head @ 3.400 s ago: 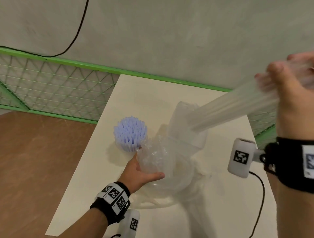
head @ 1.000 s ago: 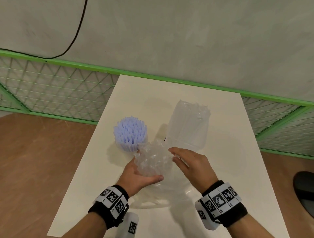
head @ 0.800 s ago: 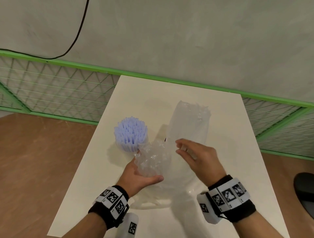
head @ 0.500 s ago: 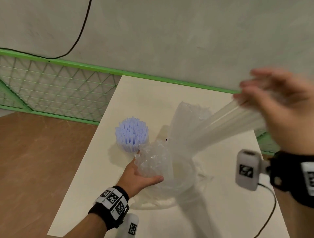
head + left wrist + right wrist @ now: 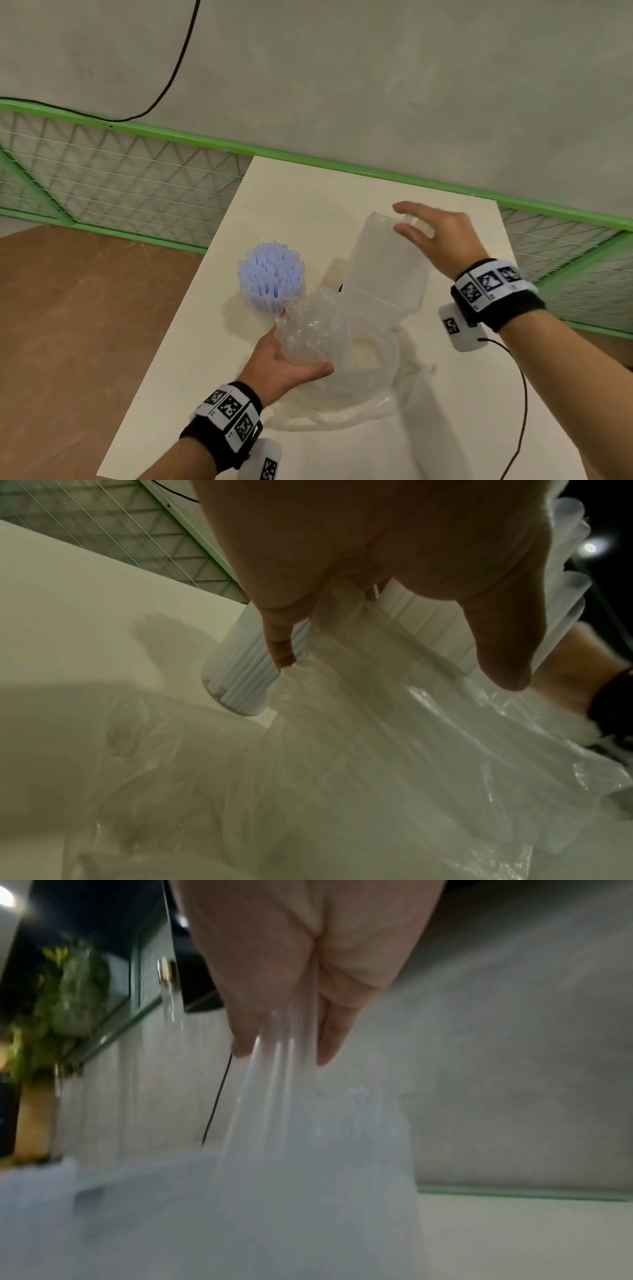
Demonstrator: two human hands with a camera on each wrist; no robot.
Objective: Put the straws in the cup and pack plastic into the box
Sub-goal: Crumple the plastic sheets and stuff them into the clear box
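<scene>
On the near part of the cream-white rectangular table (image 5: 308, 205), the left hand (image 5: 281, 363) cups a crumpled wad of clear plastic wrapping (image 5: 308, 332), thumb curled under its near side and fingers behind it; in the left wrist view the fingers (image 5: 279, 647) press into that same film, which spreads down over the tabletop. Loose clear plastic sheeting (image 5: 346, 404) lies bunched on the table at about 5 o'clock from this hand, touching the wad. Just beyond the left hand, at roughly 11 o'clock from it, stands a clear plastic cup (image 5: 270, 305) packed with upright pale blue-white drinking straws (image 5: 272, 270), its base on the table and just beside the wad. At 1 o'clock from the left hand, a tall translucent sleeve of clear straws (image 5: 383, 274) leans away toward the far edge. The right hand (image 5: 435, 236), at the sleeve's far top end, pinches a few clear straws between thumb and fingers, as the blurred right wrist view shows. I cannot make out a box. Farther off run a green metal mesh fence (image 5: 137, 192) and a grey wall with a black cable (image 5: 171, 82).
</scene>
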